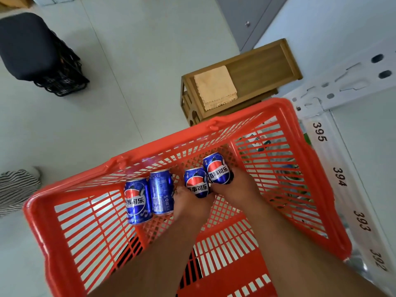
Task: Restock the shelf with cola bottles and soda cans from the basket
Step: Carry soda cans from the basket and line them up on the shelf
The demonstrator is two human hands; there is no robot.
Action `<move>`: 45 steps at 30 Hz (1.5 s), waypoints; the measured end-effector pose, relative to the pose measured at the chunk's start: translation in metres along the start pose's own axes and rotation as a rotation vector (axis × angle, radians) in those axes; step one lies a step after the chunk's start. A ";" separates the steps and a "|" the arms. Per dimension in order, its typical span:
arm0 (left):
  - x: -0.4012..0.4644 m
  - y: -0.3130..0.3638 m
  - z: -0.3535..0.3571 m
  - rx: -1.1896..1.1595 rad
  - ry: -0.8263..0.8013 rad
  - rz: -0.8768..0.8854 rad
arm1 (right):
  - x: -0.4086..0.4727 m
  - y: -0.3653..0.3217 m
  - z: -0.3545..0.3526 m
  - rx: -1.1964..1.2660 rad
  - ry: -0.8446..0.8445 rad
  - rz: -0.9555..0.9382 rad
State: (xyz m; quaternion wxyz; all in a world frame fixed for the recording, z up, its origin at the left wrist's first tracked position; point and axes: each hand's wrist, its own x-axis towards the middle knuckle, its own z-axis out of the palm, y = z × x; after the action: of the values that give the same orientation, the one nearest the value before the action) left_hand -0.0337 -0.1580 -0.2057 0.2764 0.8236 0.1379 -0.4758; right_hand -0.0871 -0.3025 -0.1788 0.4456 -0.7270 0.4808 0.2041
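Observation:
An orange plastic basket (70,221) fills the lower half of the view. Inside it are several blue soda cans. My left hand (188,202) grips one can (196,182) from below. My right hand (237,187) grips another can (217,168) just to its right. Two more cans lie loose on the basket floor to the left, one showing its logo (136,200), the other its printed back (161,191). The white shelf (342,172) runs along the right, its edge numbered 392 to 395. No cola bottle is visible.
A wooden stool (257,67) with a folded beige cloth (215,86) stands beyond the basket. A stack of black baskets (62,71) under a dark cover sits on the floor at upper left. A striped fabric (15,189) lies at the left edge.

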 end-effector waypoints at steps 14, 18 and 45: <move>-0.173 0.065 -0.131 0.119 -0.063 0.464 | -0.189 -0.066 -0.050 0.449 0.326 0.101; -0.221 0.077 -0.168 0.230 -0.175 0.692 | -0.266 -0.085 -0.043 0.668 0.530 0.130; -0.603 -0.163 -0.060 0.908 -1.042 1.487 | -0.768 0.089 0.106 1.404 1.639 0.388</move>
State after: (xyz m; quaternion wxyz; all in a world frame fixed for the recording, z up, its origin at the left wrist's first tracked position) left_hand -0.3779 0.0303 0.2833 0.1891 0.4180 -0.7409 -0.4905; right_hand -0.5006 0.1722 0.2831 0.2660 -0.1382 0.7465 -0.5940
